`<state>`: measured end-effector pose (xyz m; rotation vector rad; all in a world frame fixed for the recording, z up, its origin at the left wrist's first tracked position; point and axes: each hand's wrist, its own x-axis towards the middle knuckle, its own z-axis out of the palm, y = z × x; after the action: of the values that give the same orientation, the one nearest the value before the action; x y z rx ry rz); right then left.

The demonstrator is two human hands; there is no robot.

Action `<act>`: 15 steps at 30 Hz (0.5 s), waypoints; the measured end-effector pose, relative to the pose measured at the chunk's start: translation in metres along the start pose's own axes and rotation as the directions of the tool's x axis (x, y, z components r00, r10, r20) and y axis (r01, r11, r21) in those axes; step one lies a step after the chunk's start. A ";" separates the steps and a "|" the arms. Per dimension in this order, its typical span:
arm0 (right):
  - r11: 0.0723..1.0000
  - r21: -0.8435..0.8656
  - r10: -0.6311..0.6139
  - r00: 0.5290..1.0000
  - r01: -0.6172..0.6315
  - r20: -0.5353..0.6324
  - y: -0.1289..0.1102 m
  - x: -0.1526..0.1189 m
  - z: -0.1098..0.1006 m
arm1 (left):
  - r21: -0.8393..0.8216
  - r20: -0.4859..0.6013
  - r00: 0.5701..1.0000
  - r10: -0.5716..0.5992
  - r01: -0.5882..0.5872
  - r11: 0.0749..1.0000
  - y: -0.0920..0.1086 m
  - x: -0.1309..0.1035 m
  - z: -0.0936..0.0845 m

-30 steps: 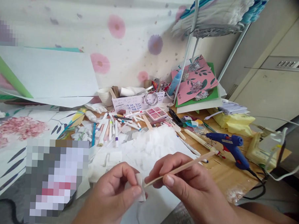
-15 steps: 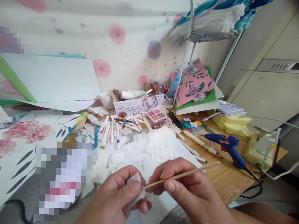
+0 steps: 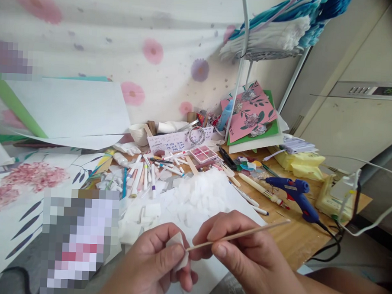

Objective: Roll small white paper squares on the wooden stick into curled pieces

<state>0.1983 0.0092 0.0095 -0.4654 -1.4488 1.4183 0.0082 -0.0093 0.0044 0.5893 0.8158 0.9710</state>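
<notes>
My left hand (image 3: pixel 162 256) pinches a small piece of thin white paper (image 3: pixel 178 241) between thumb and fingers. In my right hand (image 3: pixel 240 246) is a thin wooden stick (image 3: pixel 254 230), gripped between thumb and forefinger and slanting up to the right. Its lower left tip meets the paper at my left thumb; the exact contact is partly covered by the fingers. Just beyond both hands lies a loose heap of white paper pieces (image 3: pixel 203 190) on a white sheet (image 3: pixel 239 205).
Many markers (image 3: pixel 154 180) lie behind the heap, beside a pink palette (image 3: pixel 203 154). A blue glue gun (image 3: pixel 293 192) with a black cord rests on the wooden table (image 3: pixel 287 242) at right. White paper cups (image 3: pixel 138 135) stand at the back. Painted flower paper (image 3: pixel 35 177) spreads at left.
The view has shifted slightly. My hands keep the same holds on paper and stick, and the stick's angle has changed only a little.
</notes>
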 end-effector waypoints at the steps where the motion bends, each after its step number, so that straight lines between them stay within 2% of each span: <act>1: 0.999 -0.030 -0.023 1.000 0.023 0.002 0.000 0.000 0.000 | -0.009 -0.002 1.000 0.001 -0.001 1.000 0.000 0.000 0.000; 10: 0.998 0.053 -0.041 0.997 0.038 0.058 0.001 0.004 0.000 | -0.013 -0.007 0.999 -0.039 0.039 0.999 0.005 -0.002 0.003; 15: 0.998 0.023 -0.057 0.997 0.056 0.061 -0.001 0.005 0.000 | -0.026 0.014 1.000 -0.017 0.017 1.000 0.004 -0.002 0.002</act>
<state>0.1967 0.0131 0.0122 -0.3678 -1.4836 1.4122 0.0071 -0.0093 0.0091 0.5648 0.7941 0.9597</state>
